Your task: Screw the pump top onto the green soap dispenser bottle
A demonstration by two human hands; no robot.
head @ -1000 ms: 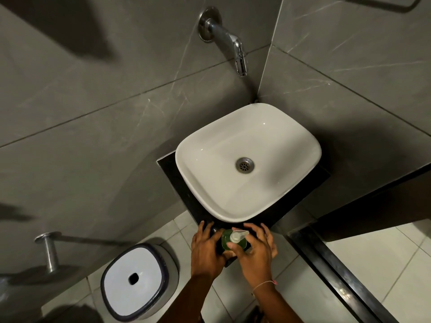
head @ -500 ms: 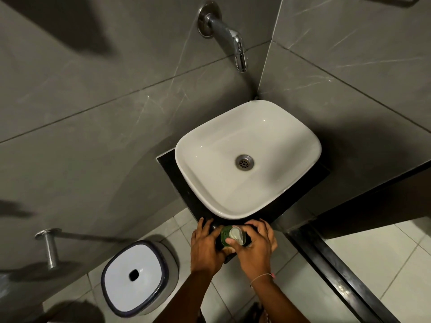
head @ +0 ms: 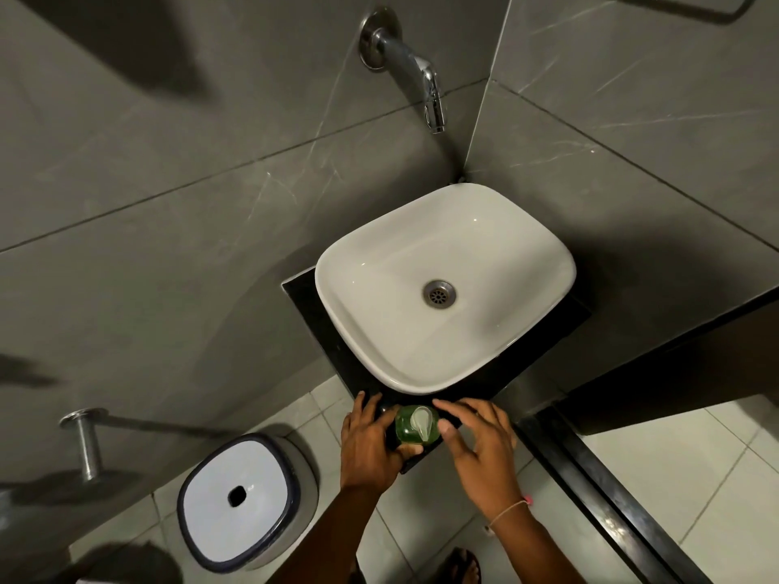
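Note:
The green soap dispenser bottle [head: 405,432] stands upright on the near corner of the black counter [head: 307,305], seen from above. Its pale pump top [head: 421,422] sits on the neck with the nozzle pointing toward me. My left hand [head: 369,446] wraps the bottle's left side, thumb under its near edge. Just right of the bottle, my right hand [head: 478,446] has its fingers spread around the pump without touching it; the thumb tip is beside the bottle's right edge.
A white basin [head: 442,284] fills the counter behind the bottle, with a chrome wall tap [head: 421,73] above it. A white lidded bin [head: 242,499] stands on the tiled floor to the left. A black threshold strip [head: 590,478] runs along the right.
My right hand has come off the pump top and opened, moving slightly right. The pump nozzle has turned toward me. The left hand keeps its hold on the bottle.

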